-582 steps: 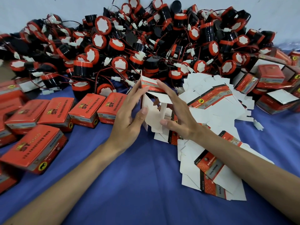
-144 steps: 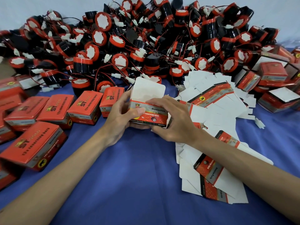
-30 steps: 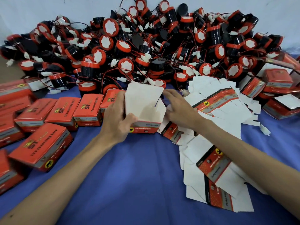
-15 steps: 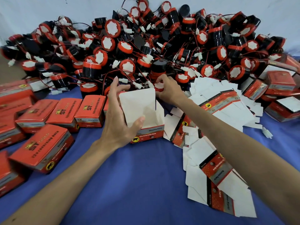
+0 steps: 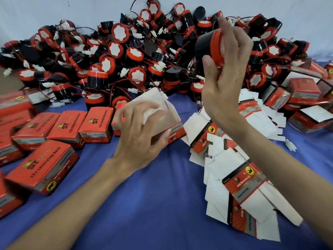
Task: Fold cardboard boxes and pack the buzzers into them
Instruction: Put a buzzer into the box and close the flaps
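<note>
My left hand point(image 5: 142, 134) grips a folded red and white cardboard box point(image 5: 173, 121) that stands on the blue cloth with its white lid flap point(image 5: 153, 98) raised. My right hand point(image 5: 227, 73) holds a black buzzer with a red rim point(image 5: 209, 47) in the air, above and to the right of the box. Its wires trail down towards the pile. A big heap of black and red buzzers point(image 5: 135, 56) lies behind the box.
Closed red boxes point(image 5: 66, 127) sit in rows at the left. Flat unfolded box blanks point(image 5: 239, 179) spread at the right under my right forearm. More folded boxes point(image 5: 304, 94) stand at the far right. Blue cloth point(image 5: 144, 204) covers the near table.
My right hand has lifted a buzzer out of the pile and raised it above the box. My left hand has shifted its grip on the open box, which has tilted slightly.
</note>
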